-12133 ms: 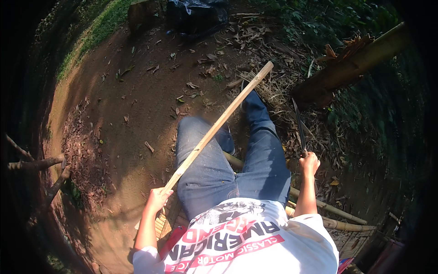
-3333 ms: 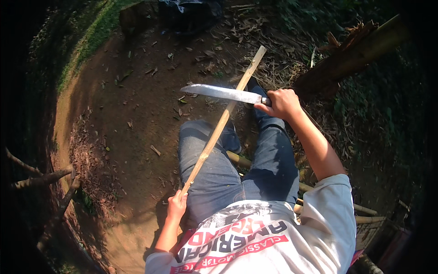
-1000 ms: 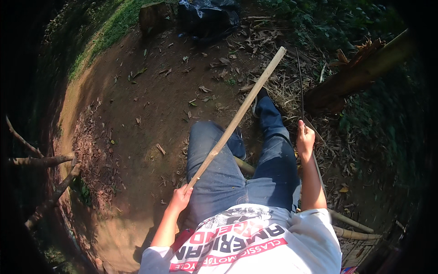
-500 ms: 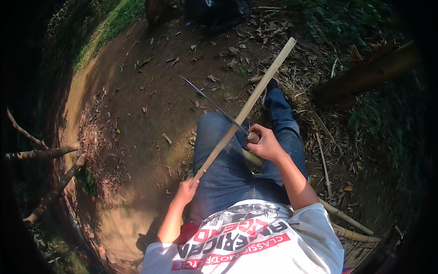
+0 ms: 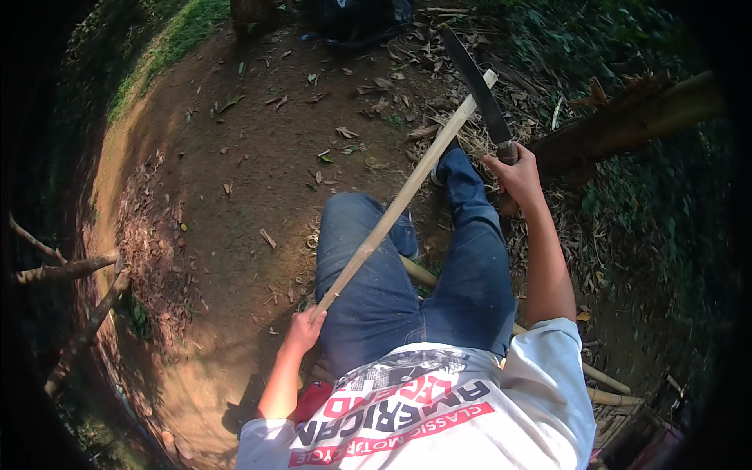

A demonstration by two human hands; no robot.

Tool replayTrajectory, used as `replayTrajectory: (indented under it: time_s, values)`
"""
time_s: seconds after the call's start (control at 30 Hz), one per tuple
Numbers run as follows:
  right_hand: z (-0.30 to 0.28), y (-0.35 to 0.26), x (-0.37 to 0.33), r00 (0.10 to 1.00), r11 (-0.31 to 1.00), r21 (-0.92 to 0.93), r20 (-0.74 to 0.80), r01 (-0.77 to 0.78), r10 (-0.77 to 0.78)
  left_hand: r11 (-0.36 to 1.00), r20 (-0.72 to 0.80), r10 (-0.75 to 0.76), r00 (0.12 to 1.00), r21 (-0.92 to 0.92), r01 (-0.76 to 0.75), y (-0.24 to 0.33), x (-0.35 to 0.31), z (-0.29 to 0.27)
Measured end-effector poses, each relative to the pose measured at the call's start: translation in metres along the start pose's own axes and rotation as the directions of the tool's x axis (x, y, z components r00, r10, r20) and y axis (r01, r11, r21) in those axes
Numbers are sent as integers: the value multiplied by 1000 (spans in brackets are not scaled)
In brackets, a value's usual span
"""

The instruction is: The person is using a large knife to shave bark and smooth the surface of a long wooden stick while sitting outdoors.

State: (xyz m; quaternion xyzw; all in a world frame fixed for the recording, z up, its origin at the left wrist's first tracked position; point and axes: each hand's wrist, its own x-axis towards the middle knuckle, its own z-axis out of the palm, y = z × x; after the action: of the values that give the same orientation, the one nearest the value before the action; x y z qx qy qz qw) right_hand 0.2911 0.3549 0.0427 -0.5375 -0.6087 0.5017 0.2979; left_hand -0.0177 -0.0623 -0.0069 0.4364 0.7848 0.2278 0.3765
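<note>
My left hand (image 5: 302, 330) is closed round the lower end of a long pale wooden stick (image 5: 399, 205), which slants up and to the right across my thigh. In my right hand (image 5: 517, 174) is a machete (image 5: 484, 95), gripped by its brown handle. The dark, broad blade points up and to the left, and in the picture it crosses in front of the stick just below its far end. Whether blade and wood touch I cannot tell.
A thick log (image 5: 627, 129) lies at the right beside leafy plants. Bare branches (image 5: 74, 269) stick in from the left. A black plastic bag (image 5: 356, 22) sits at the far side. Bamboo poles (image 5: 607, 381) lie at my lower right. Dry leaves litter the brown soil.
My right hand has moved up and away with the machete, from the stick's middle to near its far end; the blade has swung more upright. My left hand keeps hold of the stick.
</note>
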Motion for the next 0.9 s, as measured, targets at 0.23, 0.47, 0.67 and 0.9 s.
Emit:
replayTrajectory:
  time_s: [0.23, 0.47, 0.67, 0.9]
  values:
    - [3, 13, -2, 987, 974, -227, 161, 19, 18, 1000, -7, -7, 1000, -7, 7, 4, -2, -4]
    - [7, 9, 12, 1000, 979, -204, 11, -7, 10, 998, -27, 15, 1000, 62, -13, 3, -4, -7]
    - [-38, 0, 20, 975, 967, -216, 143, -139, 172, 991, -23, 15, 1000, 132, -12, 10, -1, -13]
    - [-11, 10, -1, 954, 936, -333, 227, -111, 194, 989, -19, 13, 1000, 150, -10, 15, -3, -16]
